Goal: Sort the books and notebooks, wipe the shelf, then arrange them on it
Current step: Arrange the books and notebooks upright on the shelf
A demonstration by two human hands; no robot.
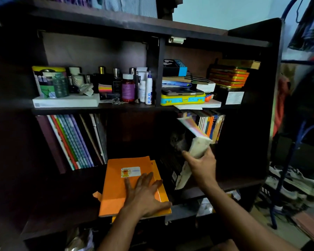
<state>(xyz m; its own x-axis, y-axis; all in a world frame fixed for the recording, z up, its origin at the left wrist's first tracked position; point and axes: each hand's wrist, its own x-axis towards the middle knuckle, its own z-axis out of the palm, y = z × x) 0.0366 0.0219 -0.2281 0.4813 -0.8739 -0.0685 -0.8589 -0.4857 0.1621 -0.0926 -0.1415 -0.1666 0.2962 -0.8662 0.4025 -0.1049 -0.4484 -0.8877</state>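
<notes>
Currently our left hand [143, 194] lies flat, fingers spread and straight, pressing down on the stack of orange notebooks [127, 185] low in the centre of the frame; it holds nothing in a grip. Our right hand [200, 167], just right of centre, has its fingers and thumb wrapped round a thick, worn book [192, 153], page edges facing us. That book is tilted, its long axis running from lower left up toward the upper right, its top leaning at the row of upright books [210, 125] in the right part of the lower shelf [243, 183].

We judge the coming move turns on that lean: the book must either swing upright against the row or come out toward us, and the right hand is the nearer one. The orange stack lies flat, overhanging the shelf's front edge.

Further out, slanted notebooks [74, 142] stand at lower left, and bottles [128, 88] crowd the upper shelf.
</notes>
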